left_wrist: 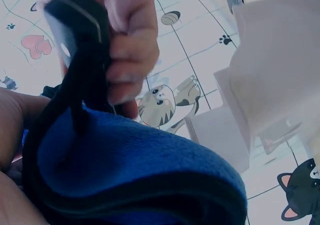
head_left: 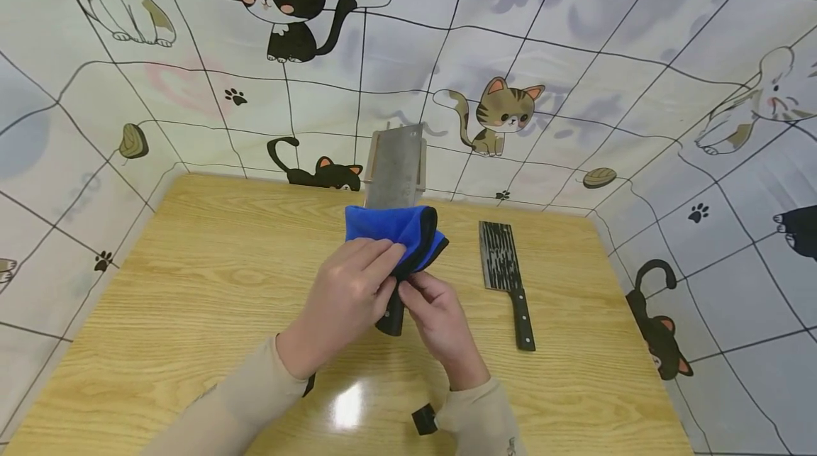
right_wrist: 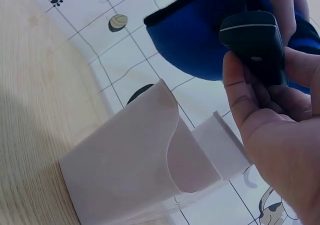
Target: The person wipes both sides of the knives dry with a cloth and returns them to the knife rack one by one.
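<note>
A cleaver with a wide grey blade (head_left: 396, 169) and a black handle (head_left: 391, 318) is held up above the table, blade pointing away. Folded around the handle end of the blade is a blue cloth (head_left: 381, 220) with black edging. My left hand (head_left: 347, 293) grips this cloth near the handle. With thumb and fingers, my right hand (head_left: 440, 318) pinches the handle from the right; the right wrist view shows the handle's butt (right_wrist: 252, 40) between them. The cloth (left_wrist: 135, 150) hides part of the blade in the left wrist view.
Right of the hands, a second cleaver (head_left: 501, 257) with a dark streaked blade lies on the wooden table (head_left: 255, 243). Behind the held blade stands a pale knife holder (right_wrist: 120, 160) against the cat-print wall covering (head_left: 408, 52). A small black block (head_left: 424, 419) is by the right sleeve.
</note>
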The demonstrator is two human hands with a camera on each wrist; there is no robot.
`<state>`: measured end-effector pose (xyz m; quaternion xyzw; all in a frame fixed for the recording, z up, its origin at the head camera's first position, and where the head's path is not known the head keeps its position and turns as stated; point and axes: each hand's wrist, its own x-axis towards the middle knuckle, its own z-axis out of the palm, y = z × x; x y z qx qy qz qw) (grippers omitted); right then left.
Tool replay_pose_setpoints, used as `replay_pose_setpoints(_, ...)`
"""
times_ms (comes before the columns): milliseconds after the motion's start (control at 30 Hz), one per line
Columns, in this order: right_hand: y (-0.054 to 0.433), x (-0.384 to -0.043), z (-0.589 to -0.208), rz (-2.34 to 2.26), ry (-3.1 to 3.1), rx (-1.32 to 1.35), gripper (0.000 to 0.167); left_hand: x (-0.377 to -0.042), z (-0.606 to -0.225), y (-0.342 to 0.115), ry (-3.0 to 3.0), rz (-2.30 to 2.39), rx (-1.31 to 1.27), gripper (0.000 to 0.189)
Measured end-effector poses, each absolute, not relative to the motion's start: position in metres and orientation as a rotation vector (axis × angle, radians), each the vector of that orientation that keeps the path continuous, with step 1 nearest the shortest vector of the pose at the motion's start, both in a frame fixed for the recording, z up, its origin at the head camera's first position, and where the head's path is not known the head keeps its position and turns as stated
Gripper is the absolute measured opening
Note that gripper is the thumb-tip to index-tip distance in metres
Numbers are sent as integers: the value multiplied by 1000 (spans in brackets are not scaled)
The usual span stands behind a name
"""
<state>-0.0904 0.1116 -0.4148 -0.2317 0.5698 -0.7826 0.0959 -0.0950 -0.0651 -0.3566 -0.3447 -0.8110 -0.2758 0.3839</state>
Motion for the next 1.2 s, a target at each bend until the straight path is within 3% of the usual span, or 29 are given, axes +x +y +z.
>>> replay_pose_setpoints(300, 112, -91, -414, -2285, 1710, -735, 47, -108, -353, -65, -2067, -788, -860, 31)
replay_pose_setpoints(533, 114, -92, -415, -2331, 1682, -702, 35, -103, -357, -66, -2066, -841, -888, 28)
replay_pose_setpoints(1200, 117, -95, -412, -2427, 1645, -708, 28, -74, -367, -70, -2132, -879, -945, 30)
